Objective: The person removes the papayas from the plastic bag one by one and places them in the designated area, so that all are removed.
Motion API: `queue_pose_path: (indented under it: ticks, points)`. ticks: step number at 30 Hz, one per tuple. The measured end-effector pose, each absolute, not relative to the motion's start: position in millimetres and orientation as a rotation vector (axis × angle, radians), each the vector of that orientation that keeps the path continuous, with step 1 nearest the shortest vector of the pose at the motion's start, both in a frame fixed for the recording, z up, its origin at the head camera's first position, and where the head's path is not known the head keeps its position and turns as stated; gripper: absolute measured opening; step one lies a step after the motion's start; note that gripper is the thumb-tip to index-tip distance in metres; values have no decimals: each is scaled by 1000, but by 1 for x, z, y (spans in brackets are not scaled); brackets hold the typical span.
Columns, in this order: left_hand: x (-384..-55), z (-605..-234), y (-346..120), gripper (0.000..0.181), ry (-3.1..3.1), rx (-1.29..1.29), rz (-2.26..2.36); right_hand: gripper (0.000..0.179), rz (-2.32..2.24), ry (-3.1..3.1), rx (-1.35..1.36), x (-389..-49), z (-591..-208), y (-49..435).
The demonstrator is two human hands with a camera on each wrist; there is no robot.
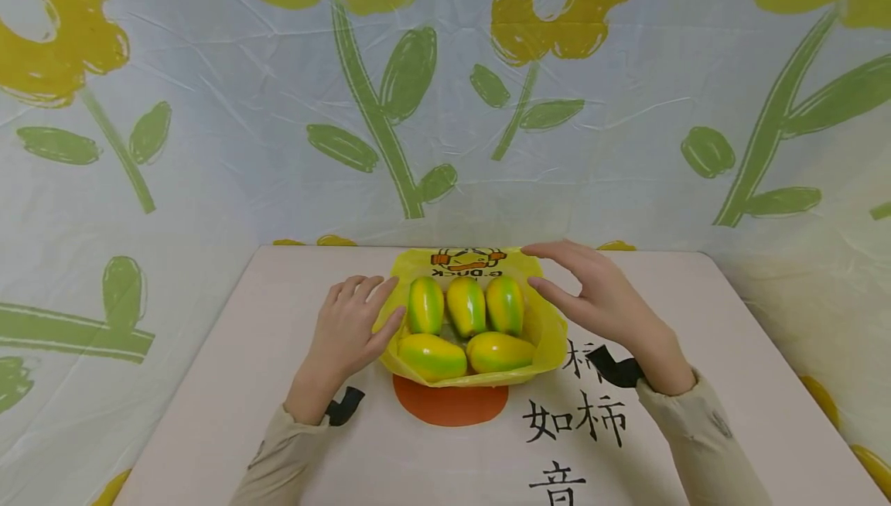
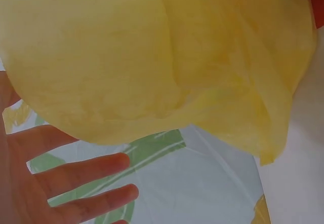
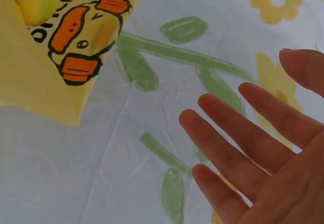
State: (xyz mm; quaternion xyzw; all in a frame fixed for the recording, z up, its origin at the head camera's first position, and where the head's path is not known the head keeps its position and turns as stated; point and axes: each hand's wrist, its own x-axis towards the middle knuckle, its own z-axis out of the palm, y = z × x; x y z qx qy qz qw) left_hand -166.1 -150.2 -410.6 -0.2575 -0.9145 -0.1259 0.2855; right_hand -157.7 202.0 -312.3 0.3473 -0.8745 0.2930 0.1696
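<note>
Spread, holding nothing: left hand [image 1: 349,332], right hand [image 1: 604,295], either side of bag [image 1: 551,336]. Five fruits [image 1: 465,305] inside; bag not yet closed.

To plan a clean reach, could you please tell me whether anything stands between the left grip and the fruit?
Yes, the yellow bag does: its left side stands between the left grip and the fruit. Nothing visible covers the fruit from above.
</note>
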Motion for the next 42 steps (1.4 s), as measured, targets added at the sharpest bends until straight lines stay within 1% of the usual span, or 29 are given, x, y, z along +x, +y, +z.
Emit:
queue_pose_path:
  ticks: [6,12,20,35,42]
  points:
    - [-170,-413,-149,50,-2502,-694,-321,38,837,-2514,1037,-166,-307,191]
    - [-173,-413,-148,43,-2541,-707,-309,35,816,-2565,1089,-175,-301,179]
    - [-179,-413,-147,47,-2552,-742,-314,34,814,-2599,1169,-186,-303,161]
    - [-183,-416,-149,54,-2555,-749,-341,34,675,-2744,1317,-208,-310,133]
    - [-184,-417,-150,55,-2560,-749,-357,37,659,-2896,1365,-217,-315,126]
